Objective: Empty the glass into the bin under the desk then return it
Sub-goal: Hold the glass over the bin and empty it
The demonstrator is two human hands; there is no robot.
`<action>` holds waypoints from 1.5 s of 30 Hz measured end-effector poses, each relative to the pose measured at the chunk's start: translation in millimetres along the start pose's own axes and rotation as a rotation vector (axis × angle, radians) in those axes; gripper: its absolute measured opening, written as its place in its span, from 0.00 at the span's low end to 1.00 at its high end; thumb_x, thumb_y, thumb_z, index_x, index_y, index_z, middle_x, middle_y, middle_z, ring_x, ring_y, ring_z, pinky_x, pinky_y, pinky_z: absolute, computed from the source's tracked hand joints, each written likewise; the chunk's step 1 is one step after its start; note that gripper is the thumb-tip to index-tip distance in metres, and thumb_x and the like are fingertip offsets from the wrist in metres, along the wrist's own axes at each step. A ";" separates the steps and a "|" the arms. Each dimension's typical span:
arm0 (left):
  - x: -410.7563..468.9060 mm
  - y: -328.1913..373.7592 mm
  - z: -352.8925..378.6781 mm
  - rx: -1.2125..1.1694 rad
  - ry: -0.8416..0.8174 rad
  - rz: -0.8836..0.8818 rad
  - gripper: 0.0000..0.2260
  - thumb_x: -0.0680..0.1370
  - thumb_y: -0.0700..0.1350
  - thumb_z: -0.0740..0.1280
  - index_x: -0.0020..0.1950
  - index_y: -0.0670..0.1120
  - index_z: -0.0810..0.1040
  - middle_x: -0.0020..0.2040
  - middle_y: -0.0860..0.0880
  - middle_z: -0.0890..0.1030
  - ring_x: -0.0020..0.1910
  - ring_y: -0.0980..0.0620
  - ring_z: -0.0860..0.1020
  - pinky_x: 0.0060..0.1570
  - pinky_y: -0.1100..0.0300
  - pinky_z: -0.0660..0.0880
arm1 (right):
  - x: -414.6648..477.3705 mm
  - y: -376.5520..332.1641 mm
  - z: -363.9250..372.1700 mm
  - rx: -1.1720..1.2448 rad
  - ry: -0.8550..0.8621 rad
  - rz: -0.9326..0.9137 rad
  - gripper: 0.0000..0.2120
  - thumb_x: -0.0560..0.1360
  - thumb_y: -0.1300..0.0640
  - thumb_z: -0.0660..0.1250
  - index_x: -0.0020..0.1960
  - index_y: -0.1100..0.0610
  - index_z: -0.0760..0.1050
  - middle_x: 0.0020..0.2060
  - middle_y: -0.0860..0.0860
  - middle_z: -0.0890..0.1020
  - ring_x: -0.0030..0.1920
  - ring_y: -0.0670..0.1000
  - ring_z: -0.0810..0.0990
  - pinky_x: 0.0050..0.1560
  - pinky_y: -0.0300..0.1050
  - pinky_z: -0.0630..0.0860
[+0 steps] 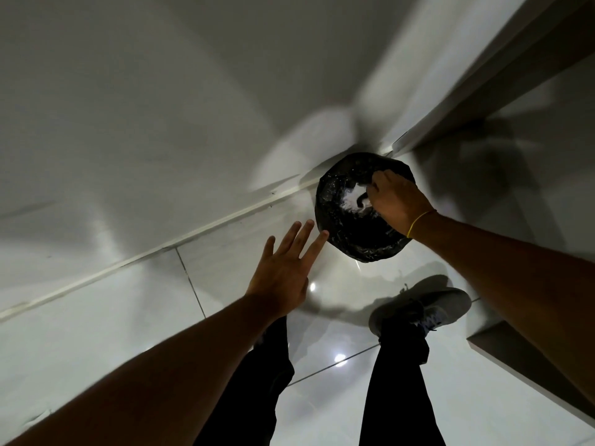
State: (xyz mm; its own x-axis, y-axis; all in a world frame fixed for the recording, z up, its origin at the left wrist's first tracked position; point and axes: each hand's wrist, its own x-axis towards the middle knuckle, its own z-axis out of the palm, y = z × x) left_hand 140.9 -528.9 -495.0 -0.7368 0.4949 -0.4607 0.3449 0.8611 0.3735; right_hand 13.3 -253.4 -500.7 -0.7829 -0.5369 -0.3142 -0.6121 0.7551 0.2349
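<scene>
A round bin lined with a black plastic bag point(341, 233) stands on the white tiled floor where the wall meets the desk's side panel. My right hand point(397, 204), with a yellow band on its wrist, reaches over the bin's mouth, fingers curled around the clear glass point(359, 202). The glass is tipped into the bin and shows only as a pale, blurred shape below my fingers. White scraps lie inside the bag beneath it. My left hand point(283, 272) hovers flat with fingers spread, its fingertips just beside the bin's left rim, holding nothing.
A brown desk panel point(502, 78) runs diagonally at the upper right, and another panel edge point(515, 358) juts in at the lower right. My legs in dark trousers and a grey shoe point(421, 310) stand on the glossy tiles. A white wall point(128, 123) with a skirting strip fills the left.
</scene>
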 end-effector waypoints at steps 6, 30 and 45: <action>-1.9 0.6 5.6 0.011 -0.001 0.006 0.48 0.81 0.45 0.67 0.86 0.56 0.33 0.89 0.45 0.39 0.88 0.42 0.41 0.82 0.31 0.57 | 0.3 5.9 1.6 0.138 -0.032 0.021 0.39 0.73 0.75 0.64 0.82 0.61 0.61 0.47 0.65 0.77 0.45 0.65 0.79 0.40 0.58 0.81; -12.4 4.5 -28.9 0.048 -0.004 0.051 0.50 0.82 0.43 0.68 0.84 0.61 0.29 0.89 0.44 0.37 0.88 0.42 0.39 0.83 0.31 0.57 | 6.8 11.1 -17.6 0.631 -0.234 0.301 0.30 0.81 0.63 0.65 0.79 0.43 0.65 0.64 0.66 0.71 0.58 0.71 0.75 0.55 0.63 0.78; -56.2 67.1 -160.0 0.121 0.033 0.078 0.52 0.84 0.45 0.66 0.78 0.65 0.20 0.86 0.47 0.28 0.85 0.45 0.32 0.85 0.36 0.51 | -124.1 9.6 -178.5 1.859 0.182 0.984 0.32 0.73 0.72 0.67 0.65 0.39 0.74 0.66 0.54 0.76 0.57 0.62 0.81 0.38 0.58 0.88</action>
State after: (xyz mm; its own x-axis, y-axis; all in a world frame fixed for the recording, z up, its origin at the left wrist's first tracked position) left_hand 112.4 -517.6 -315.3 -0.7228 0.5586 -0.4068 0.4682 0.8288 0.3063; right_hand 84.8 -246.6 -295.3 -0.7708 0.2402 -0.5900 0.6214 0.0795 -0.7795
